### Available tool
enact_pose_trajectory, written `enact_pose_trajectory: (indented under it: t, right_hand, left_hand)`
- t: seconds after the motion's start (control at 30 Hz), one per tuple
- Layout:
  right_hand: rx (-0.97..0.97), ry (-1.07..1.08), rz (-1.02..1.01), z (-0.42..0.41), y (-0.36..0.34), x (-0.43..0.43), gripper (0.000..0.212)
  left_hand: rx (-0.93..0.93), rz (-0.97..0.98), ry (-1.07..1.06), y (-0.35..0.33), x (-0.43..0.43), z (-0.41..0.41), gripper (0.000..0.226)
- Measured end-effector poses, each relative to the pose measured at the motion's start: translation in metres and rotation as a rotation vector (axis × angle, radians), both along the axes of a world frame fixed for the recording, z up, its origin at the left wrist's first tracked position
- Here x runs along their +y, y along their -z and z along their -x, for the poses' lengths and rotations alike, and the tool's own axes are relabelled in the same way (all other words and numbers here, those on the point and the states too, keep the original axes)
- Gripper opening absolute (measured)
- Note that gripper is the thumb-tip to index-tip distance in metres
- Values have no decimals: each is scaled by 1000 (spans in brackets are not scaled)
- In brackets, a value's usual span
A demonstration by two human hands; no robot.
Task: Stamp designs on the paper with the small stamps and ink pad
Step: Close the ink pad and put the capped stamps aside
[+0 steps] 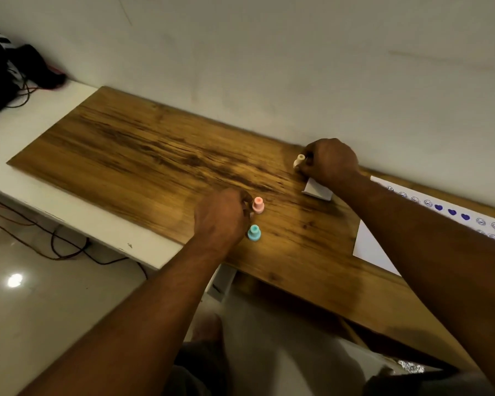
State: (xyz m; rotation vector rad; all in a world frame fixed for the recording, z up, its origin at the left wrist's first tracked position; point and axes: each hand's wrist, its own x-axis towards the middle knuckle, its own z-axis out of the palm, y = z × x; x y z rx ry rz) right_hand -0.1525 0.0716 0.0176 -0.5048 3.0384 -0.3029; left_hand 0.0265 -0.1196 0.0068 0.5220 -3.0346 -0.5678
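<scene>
Right grip [329, 162]: clamped on cream stamp [299, 160], just beside white ink pad [317, 190].
Left grip [220, 217]: curled against pink stamp [258, 204]; hold unclear.
Blue stamp [254, 232]: upright on worktop [143, 150].
Paper [452, 217]: right edge; blue hearts, faces printed.

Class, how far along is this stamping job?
Done: blue hearts and smiley faces line the white paper sheet. In hand: the right hand grips a small cream stamp beside a small white box; the left hand sits by the small pink stamp and small teal stamp. Left: the paper's bare area.
</scene>
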Motion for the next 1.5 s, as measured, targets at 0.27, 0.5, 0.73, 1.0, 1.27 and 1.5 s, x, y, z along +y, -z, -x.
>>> enact_pose_trajectory:
  t: [0.27, 0.5, 0.73, 1.0, 1.27, 1.5]
  right_hand:
    - [16, -28, -49, 5, -1, 5, 39]
    - [13, -28, -87, 3, -1, 7, 38]
    - [216, -82, 25, -15, -26, 9, 51]
    - [5, -501, 195, -91, -10, -4, 44]
    - [-45, -540, 217, -93, 10, -18, 43]
    - [-52, -481, 201, -89, 19, -30, 32]
  left_hand:
    - [-23, -18, 10, -1, 5, 2, 23]
    - [-41, -28, 7, -1, 6, 4, 22]
    - [-60, -15, 12, -2, 6, 4, 23]
    - [-112, 8, -29, -12, -7, 5, 27]
    - [-181, 15, -33, -19, -18, -1, 16]
    - [-175, 10, -51, -15, -17, 2, 14]
